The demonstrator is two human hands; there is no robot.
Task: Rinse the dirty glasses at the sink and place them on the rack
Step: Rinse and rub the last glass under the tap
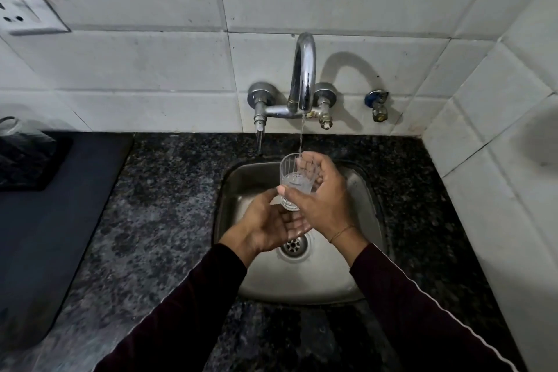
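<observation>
One glass is in play, held upright directly under the faucet spout, over the back part of the sink, with the thin stream of water falling just inside its far rim. The right hand wraps it from the right side, fingers curled round the far wall and thumb crossing the near lower part, so it grips the glass. The left hand lies below and to the near left of the faucet, palm up, fingers relaxed and spread under the glass base; whether it touches the base cannot be told. The glass's long axis runs vertically, mouth up toward the spout, and some water seems to stand in it. Judging by this, rinsing is under way, and the next move likely calls for tipping the mouth down toward the drain. No rack is clearly visible; a dark mat lies on the counter far left of the faucet.
</observation>
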